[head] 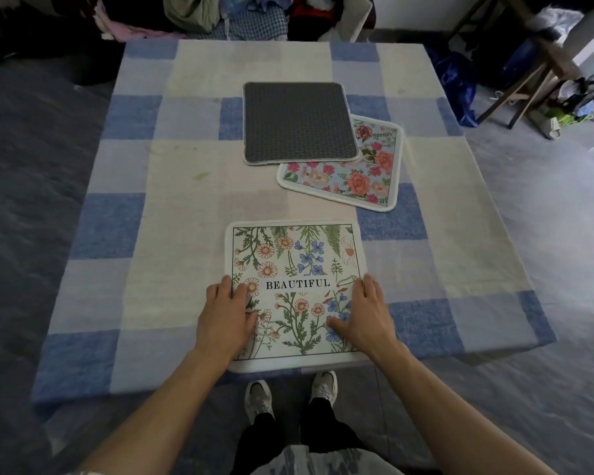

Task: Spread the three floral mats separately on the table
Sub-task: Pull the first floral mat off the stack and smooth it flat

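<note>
Here we are at the near edge of the table (141, 173), and the wildflower mat lettered BEAUTIFUL (295, 255) lies face up, square to the person, its front hem right at the table's lip. The left hand (225, 317) lies on its left margin, the right hand (366, 313) on its right, and the grip on both sides is spread: fingers straight and flat, thumbs splayed inward over the print, pressing down, nothing pinched. Out near the middle the other two are not yet apart. One mat lies face down, showing its grey dotted backing (299, 121), and its near right corner overlaps the rose-patterned mat (357, 180), which sits skewed beneath it. These look thin, light and floppy with a grippy underside, so I'd expect dragging to bunch the checked cloth (426, 166). Better to lift by a bound edge or corner, two hands for a flat carry. The grey one looks to need lifting off, perhaps flipping.
</note>
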Available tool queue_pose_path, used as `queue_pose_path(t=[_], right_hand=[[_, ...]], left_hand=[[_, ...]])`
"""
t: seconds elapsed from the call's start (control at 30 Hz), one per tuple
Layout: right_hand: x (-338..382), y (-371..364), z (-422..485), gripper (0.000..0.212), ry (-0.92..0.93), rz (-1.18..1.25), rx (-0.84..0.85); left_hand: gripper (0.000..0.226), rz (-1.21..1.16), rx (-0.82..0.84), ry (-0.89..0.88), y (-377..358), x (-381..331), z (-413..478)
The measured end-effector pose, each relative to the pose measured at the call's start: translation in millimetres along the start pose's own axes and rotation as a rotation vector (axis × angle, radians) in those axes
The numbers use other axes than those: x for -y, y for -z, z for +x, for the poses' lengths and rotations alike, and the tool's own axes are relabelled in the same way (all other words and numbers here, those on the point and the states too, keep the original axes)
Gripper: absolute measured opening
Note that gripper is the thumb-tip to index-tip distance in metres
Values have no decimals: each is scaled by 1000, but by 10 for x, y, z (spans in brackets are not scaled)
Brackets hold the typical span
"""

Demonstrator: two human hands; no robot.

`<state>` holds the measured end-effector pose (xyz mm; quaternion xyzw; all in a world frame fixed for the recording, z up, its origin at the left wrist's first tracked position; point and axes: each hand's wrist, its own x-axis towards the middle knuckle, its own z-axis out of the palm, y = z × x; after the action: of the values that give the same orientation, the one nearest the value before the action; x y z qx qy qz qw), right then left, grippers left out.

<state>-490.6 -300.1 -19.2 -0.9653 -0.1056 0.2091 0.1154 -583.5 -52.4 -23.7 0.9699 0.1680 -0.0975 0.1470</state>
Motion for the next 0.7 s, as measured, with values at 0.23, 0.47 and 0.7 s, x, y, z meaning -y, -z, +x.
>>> queue_pose_path(t=[0.23, 0.47, 0.7], right_hand=[[-15, 371, 8, 79, -3, 209, 48], [16, 921, -91, 74, -25, 338, -210], [56, 1337, -160, 50, 31, 572, -467]], left_hand=[[48, -154, 65, 59, 258, 20, 114], [45, -367, -129, -91, 837, -108, 300], [31, -706, -182, -105, 1368, -519, 419]])
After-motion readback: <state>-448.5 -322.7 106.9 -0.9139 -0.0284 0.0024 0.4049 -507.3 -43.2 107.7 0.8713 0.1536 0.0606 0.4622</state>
